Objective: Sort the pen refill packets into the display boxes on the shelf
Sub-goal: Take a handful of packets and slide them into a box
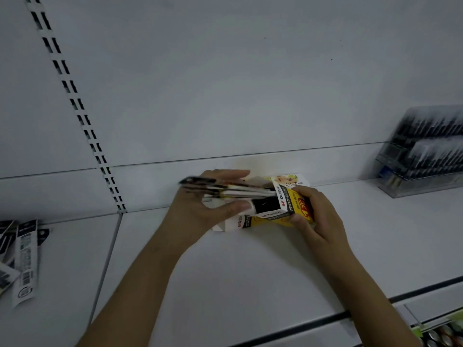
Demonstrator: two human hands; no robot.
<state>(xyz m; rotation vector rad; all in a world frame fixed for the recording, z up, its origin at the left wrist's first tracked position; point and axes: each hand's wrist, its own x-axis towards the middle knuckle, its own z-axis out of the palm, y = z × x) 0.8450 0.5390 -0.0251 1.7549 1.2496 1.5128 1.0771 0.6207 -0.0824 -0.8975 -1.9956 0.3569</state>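
Left hand [200,204] pinches, right hand [313,216] grips, both forearms outstretched.

The display box [283,209] lies at the shelf's [225,271] centre; loose refill packets [22,259] at nine o'clock, a clear pen rack [423,156] at two o'clock.
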